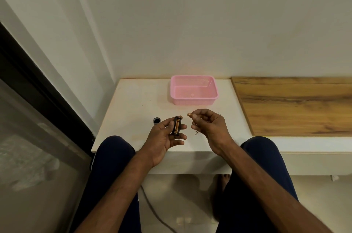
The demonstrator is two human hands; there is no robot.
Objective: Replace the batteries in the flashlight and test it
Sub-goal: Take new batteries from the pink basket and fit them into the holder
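My left hand (165, 138) holds a black battery holder (176, 125) between thumb and fingers, over the white table's front part. A copper-coloured battery shows in the holder. My right hand (206, 124) hovers just to the right and pinches a small battery (189, 114) at its fingertips, its end pointing left. A short black cylinder, a flashlight part (157, 120), stands on the table to the left of my left hand. The rest of the flashlight is not visible.
A pink plastic basket (194, 90) sits at the back of the white table (133, 103), near the wall. A wooden board (293, 105) lies to the right. My knees are under the table's front edge. A dark window frame is at the left.
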